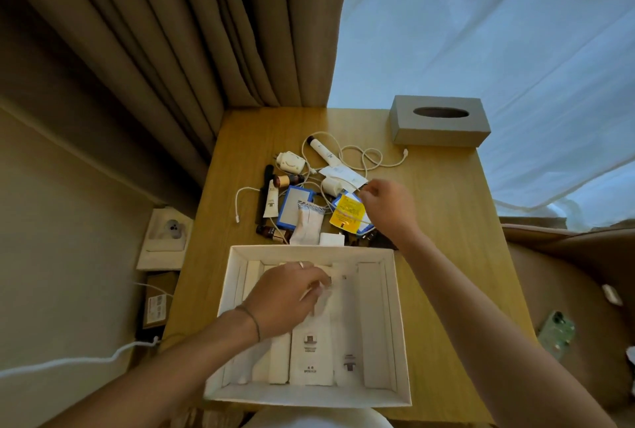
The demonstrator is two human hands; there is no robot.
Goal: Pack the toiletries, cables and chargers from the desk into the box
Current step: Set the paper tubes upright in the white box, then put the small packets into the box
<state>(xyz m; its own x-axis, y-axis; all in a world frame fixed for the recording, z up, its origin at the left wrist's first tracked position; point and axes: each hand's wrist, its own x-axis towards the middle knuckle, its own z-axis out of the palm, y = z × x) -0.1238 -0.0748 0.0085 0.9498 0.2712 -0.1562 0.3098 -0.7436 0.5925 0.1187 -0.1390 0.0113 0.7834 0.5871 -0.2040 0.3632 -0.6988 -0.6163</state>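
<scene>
The white box (398, 293) sits open at the near edge of the table (443, 208), already holding several pale tubes and cartons laid lengthwise. The left hand (285, 297) is inside it, fingers curled round a small white item over the packed row; what the item is cannot be made out through the blur.

The right hand (386, 209) is out over the unpacked heap just beyond the box, fingers pinched together on a thin white cable (369, 156) that loops away toward the grey tissue box (439, 122). Around it lie a yellow sachet (346, 214), a blue-edged pad (296, 209), a white charger (291, 162), a cream tube (271, 201), small brown bottles (287, 181) and a second cable (240, 201).

Assessment: packing is partly done; the step in hand is seating one item while drawing the next from the heap. The cable appears tangled among neighbouring items, so the next move calls for lifting it free without dragging those along, then coiling it before it goes into the free space in the box.
</scene>
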